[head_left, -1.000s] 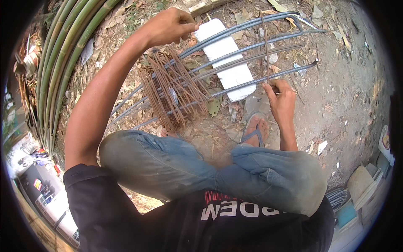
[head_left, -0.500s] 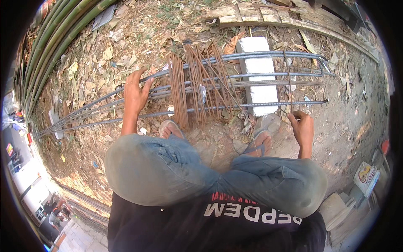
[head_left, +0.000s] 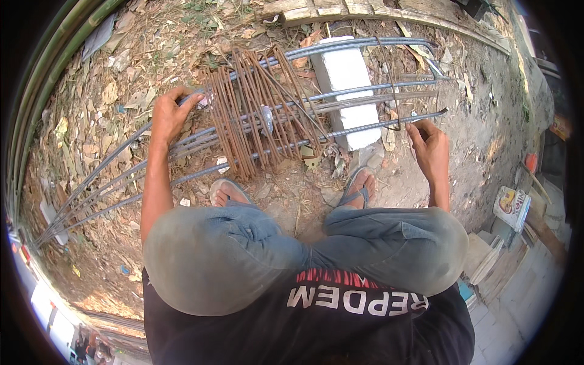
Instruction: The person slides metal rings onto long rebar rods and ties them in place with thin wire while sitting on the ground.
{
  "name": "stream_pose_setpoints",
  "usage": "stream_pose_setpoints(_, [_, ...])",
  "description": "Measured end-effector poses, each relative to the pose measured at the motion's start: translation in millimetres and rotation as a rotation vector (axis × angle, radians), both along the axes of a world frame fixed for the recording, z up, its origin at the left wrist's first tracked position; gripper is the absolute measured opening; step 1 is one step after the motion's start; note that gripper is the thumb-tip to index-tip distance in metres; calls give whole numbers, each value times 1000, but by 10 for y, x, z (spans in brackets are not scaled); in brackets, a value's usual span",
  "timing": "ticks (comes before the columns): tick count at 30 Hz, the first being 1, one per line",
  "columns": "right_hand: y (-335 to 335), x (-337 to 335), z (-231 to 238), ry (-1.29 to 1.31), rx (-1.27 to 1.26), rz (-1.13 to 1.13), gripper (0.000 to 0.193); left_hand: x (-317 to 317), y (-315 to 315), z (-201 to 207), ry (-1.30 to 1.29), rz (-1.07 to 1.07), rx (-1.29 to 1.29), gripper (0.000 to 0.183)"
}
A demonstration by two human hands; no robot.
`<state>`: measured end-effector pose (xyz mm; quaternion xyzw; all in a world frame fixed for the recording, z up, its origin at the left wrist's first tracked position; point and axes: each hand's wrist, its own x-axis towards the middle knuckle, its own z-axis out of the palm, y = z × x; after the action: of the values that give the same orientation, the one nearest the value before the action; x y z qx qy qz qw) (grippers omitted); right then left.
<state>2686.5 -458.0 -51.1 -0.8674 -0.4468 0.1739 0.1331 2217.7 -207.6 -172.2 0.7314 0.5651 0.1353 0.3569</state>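
Several long ribbed steel bars (head_left: 359,126) run from the far lower left to the right in front of me. A bunch of rusty square stirrups (head_left: 234,121) is threaded around them, leaning to one side. My left hand (head_left: 168,117) is closed around the rear bars, just left of the bunch. A single rusty stirrup (head_left: 396,91) stands apart toward the right ends of the bars. At its near lower corner, my right hand (head_left: 429,143) pinches it between thumb and fingers; the exact contact is small. Under the bars lies a white block (head_left: 347,91).
My sandalled feet (head_left: 359,185) rest on dirt just before the bars. Dry leaves cover the ground beyond. Green bamboo poles (head_left: 45,79) lie at the left, a wooden plank (head_left: 389,12) along the back. A white tub (head_left: 510,207) and boards stand at the right.
The whole view has shifted and turned slightly. My left hand is now closer to the bunch of stirrups, which leans more. My right hand stays by the single stirrup's near corner.
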Motion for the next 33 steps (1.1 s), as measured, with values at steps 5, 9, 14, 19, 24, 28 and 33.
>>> stream_pose_setpoints(5, [340, -413, -156, 44, -32, 377, 24, 111, -311, 228, 98, -41, 449, 37])
stream_pose_setpoints(9, [563, -701, -348, 244, -92, 561, 35, 243, -882, 390, 61, 178, 479, 37])
stream_pose_setpoints(14, [790, -1130, -489, 238, -260, 676, 47, 321, -1177, 385, -230, 455, -312, 45])
stream_pose_setpoints(19, [663, -1549, -629, 519, 40, 904, 48, 427, -1093, 472, -254, 403, -339, 52])
stream_pose_setpoints(24, [794, -1367, -507, 491, -225, 737, 43, 589, -894, 619, 235, 225, 86, 56])
stream_pose_setpoints(28, [864, -1210, -601, 734, -232, 596, 33, 784, -526, 695, 147, -134, 745, 61])
stream_pose_setpoints(33, [824, -1397, -670, 470, -169, 886, 43, 1259, 257, 280, 42, -162, 244, 80])
